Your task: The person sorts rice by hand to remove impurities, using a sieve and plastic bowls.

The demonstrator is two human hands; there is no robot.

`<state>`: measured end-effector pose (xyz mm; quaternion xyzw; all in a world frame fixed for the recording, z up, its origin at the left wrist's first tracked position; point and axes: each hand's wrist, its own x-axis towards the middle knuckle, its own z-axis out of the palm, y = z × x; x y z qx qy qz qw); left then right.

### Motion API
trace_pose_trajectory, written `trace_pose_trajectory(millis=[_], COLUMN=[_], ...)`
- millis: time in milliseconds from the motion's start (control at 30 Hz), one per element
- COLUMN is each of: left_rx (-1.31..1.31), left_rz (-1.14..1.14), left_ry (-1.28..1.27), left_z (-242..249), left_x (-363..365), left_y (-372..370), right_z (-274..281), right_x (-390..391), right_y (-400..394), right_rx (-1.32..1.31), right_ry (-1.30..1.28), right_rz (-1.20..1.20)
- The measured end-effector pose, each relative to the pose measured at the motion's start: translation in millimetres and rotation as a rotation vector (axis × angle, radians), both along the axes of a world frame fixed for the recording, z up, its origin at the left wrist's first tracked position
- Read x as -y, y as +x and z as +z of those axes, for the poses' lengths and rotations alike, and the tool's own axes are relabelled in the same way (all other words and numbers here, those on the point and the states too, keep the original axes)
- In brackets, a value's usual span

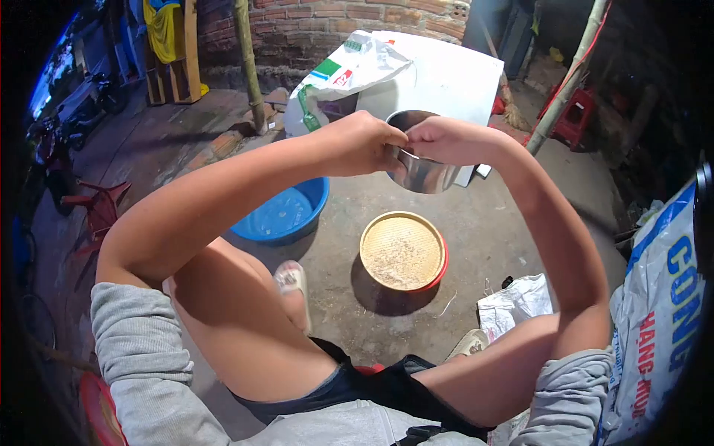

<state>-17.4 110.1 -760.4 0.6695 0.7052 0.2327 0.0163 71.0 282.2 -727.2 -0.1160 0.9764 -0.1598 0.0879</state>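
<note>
A shiny metal pot (428,177) is in front of me, its dark opening facing up and partly hidden behind my hands. My left hand (366,146) is closed at the pot's left near rim, fingers curled under and partly out of sight. Knuckles bent, my right hand (450,140) is closed over the near rim and covers part of the opening. The fingertips of both hands meet at the rim; whether something small is pinched there I cannot make out. Below the pot, a round woven tray (401,249) holding pale, crumb-like bits rests on a red container.
A blue basin (291,210) stands left of the tray. Behind the pot are a white board (454,70) and a printed plastic sack (349,74). A large printed sack (658,312) is close on my right. A wooden pole (251,67) rises behind the basin.
</note>
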Motion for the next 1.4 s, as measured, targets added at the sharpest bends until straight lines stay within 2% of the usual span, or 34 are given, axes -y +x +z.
trace_pose_trajectory(millis=[67, 100, 133, 200, 267, 300, 333, 400, 467, 533, 600, 633, 700, 733, 800, 833, 867, 900, 933, 1000, 1067, 1133, 1167, 1233, 1267, 1333, 1367, 1400], left_rx=[-0.109, -0.141, -0.143, -0.180, -0.195, -0.186, -0.175, -0.162, -0.245, -0.216, -0.225, -0.105, 0.077, 0.142, 0.176, 0.181, 0.130, 0.086, 0.102, 0.224, 0.303, 0.396, 0.392, -0.054, -0.059, 0.318, 0.483, 0.476], left_rz=[-0.007, -0.035, -0.045, -0.051, -0.088, -0.049, -0.010, -0.029, 0.108, 0.170, 0.401, 0.545, 0.785, 0.884, 0.907, 0.901, 0.902, 0.908, 0.913, 0.992, 0.956, 1.094, 1.091, 1.359, 1.359, 1.199, 1.163, 1.156], left_ry=[0.066, 0.122, 0.129, 0.089, 0.130, 0.087, 0.042, 0.083, -0.037, -0.112, -0.217, -0.161, -0.134, -0.165, -0.212, -0.239, -0.290, -0.339, -0.355, -0.200, -0.236, -0.143, -0.147, 0.328, 0.329, 0.462, 0.332, 0.337], left_z=[9, 8, 6, 3, -12, -20, -32, -69, -104, -155, -216, -249, -312, -341, -390, -413, -435, -446, -455, -467, -484, -479, -477, -453, -454, -450, -449, -449], left_x=[-5, -11, -19, -39, -63, -74, -89, -115, -132, -147, -155, -153, -141, -133, -112, -100, -88, -81, -80, -75, -74, -83, -89, -102, -106, -113, -119, -126], left_y=[-6, -10, -16, -31, -53, -62, -75, -105, -127, -151, -173, -176, -165, -157, -147, -148, -149, -143, -137, -130, -133, -127, -124, -114, -115, -115, -111, -104], right_z=[0, 2, 2, 1, -17, -26, -39, -75, -131, -204, -290, -329, -409, -431, -465, -474, -480, -484, -485, -486, -482, -481, -480, -479, -478, -480, -485, -487], right_x=[-18, -23, -29, -50, -83, -91, -106, -131, -163, -202, -227, -227, -213, -200, -170, -159, -150, -146, -145, -143, -145, -148, -149, -151, -151, -155, -161, -165], right_y=[-2, -2, -1, -12, -30, -32, -42, -43, -52, -59, -54, -45, -25, -13, 4, 5, 5, 7, 8, 8, 4, 0, -3, -8, -11, -14, -14, -14], right_rx=[-0.041, -0.147, -0.248, -0.287, -0.718, -0.769, -0.713, -0.605, -0.446, -0.132, -0.061, -0.073, -0.020, 0.009, -0.240, -0.217, -0.313, -0.407, -0.383, -0.438, -0.442, -0.456, -0.480, -0.502, -0.545, -0.595, -0.643, -0.692], right_ry=[-0.007, -0.008, -0.014, 0.002, 0.257, 0.373, 0.529, 0.385, 0.522, 0.599, 0.249, 0.103, -0.119, -0.133, -0.239, -0.249, -0.283, -0.308, -0.305, -0.337, -0.345, -0.348, -0.371, -0.397, -0.436, -0.480, -0.490, -0.498], right_rz=[0.041, 0.038, 0.035, -0.014, 0.082, 0.038, 0.022, -0.084, -0.258, -0.428, -0.642, -0.740, -0.911, -0.922, -0.887, -0.898, -1.012, -1.120, -1.116, -1.175, -1.180, -1.184, -1.218, -1.247, -1.279, -1.310, -1.315, -1.322])
